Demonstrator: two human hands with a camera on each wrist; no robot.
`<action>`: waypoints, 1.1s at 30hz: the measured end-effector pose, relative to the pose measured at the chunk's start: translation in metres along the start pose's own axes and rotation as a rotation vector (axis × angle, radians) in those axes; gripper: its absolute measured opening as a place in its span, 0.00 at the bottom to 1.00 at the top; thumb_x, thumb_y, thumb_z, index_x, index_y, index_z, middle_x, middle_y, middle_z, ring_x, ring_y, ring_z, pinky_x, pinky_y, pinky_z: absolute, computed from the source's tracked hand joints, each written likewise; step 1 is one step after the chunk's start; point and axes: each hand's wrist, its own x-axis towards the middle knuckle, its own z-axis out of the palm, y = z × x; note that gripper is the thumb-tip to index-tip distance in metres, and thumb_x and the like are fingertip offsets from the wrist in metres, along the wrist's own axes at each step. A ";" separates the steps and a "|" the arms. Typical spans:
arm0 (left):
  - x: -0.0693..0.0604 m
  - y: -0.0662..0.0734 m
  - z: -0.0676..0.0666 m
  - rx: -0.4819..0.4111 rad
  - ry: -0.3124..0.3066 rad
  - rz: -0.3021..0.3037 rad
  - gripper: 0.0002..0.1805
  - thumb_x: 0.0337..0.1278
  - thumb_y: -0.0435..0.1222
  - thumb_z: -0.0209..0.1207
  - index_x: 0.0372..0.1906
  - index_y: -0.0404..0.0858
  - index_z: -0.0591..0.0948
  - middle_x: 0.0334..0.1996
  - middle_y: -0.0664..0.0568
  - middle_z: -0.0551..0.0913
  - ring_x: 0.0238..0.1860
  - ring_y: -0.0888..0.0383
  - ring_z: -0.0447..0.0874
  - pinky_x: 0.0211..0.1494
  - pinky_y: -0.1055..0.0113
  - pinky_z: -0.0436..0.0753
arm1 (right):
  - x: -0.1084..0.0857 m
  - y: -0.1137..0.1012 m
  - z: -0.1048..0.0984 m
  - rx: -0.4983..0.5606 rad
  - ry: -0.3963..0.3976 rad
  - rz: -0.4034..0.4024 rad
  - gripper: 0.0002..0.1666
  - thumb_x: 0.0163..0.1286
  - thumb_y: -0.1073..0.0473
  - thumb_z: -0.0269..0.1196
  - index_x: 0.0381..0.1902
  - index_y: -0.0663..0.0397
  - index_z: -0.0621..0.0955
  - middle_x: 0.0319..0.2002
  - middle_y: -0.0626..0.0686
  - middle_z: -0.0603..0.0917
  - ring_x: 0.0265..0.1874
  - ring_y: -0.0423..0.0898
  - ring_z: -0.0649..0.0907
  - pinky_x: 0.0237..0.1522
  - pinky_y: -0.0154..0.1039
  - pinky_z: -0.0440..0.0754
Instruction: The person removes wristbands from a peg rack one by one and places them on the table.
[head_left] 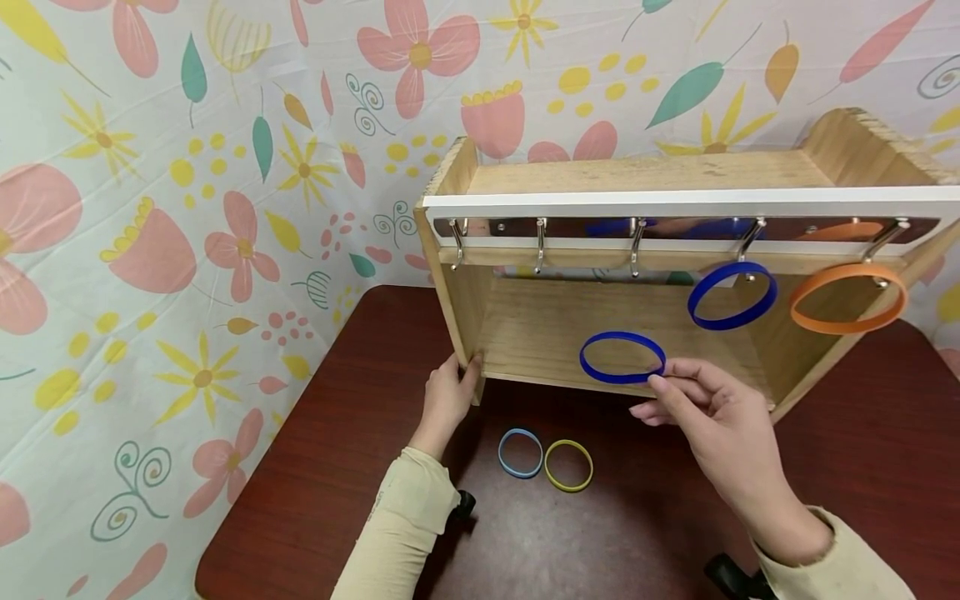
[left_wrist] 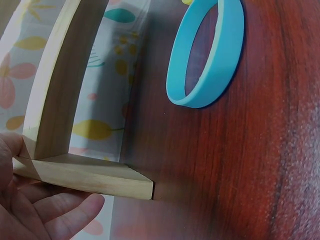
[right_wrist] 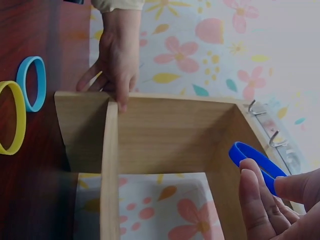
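My right hand (head_left: pixel 731 429) pinches a dark blue wristband (head_left: pixel 622 357) between thumb and fingers, in front of the wooden rack (head_left: pixel 600 321) and below its hooks. At the rack's lower left corner, my left hand (head_left: pixel 447 396) grips the side panel, thumb at the front edge and fingers around the outside, as the left wrist view shows. Another dark blue wristband (head_left: pixel 732 321) hangs from the fourth hook. Beside it an orange wristband (head_left: pixel 847 323) hangs from the rightmost hook. A light blue wristband (head_left: pixel 521 475) and a yellow wristband (head_left: pixel 568 488) lie side by side on the table.
The rack stands on a dark red-brown table (head_left: pixel 330 467) against a flower-printed cloth (head_left: pixel 247 150). Along its upper front runs a metal hook strip (head_left: pixel 585 228); the three hooks on the left hold no bands. Black straps show at both wrists.
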 end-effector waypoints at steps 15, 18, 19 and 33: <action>-0.001 0.001 0.000 -0.006 -0.003 -0.014 0.17 0.71 0.47 0.53 0.47 0.39 0.82 0.26 0.47 0.85 0.23 0.55 0.82 0.26 0.62 0.79 | -0.007 0.007 -0.006 -0.011 0.012 0.024 0.09 0.70 0.72 0.58 0.45 0.75 0.75 0.31 0.53 0.88 0.25 0.46 0.87 0.30 0.37 0.83; 0.000 0.000 0.000 -0.014 -0.005 -0.015 0.17 0.71 0.47 0.53 0.48 0.39 0.82 0.27 0.47 0.85 0.22 0.55 0.82 0.26 0.63 0.79 | -0.008 0.009 -0.007 -0.018 0.012 0.029 0.09 0.70 0.72 0.58 0.45 0.74 0.75 0.31 0.52 0.88 0.25 0.46 0.87 0.30 0.37 0.83; 0.000 0.000 0.000 -0.018 -0.008 -0.015 0.17 0.71 0.47 0.53 0.48 0.39 0.82 0.27 0.47 0.85 0.22 0.56 0.82 0.25 0.63 0.79 | -0.009 0.009 -0.007 -0.014 0.012 0.033 0.09 0.70 0.72 0.58 0.45 0.74 0.75 0.31 0.52 0.88 0.25 0.46 0.87 0.30 0.37 0.83; -0.001 0.001 0.000 -0.016 -0.004 -0.005 0.16 0.72 0.47 0.53 0.47 0.39 0.82 0.28 0.47 0.85 0.23 0.55 0.82 0.26 0.63 0.79 | -0.017 0.023 -0.017 -0.010 0.018 0.065 0.08 0.71 0.72 0.58 0.45 0.74 0.75 0.33 0.50 0.88 0.25 0.46 0.87 0.29 0.37 0.83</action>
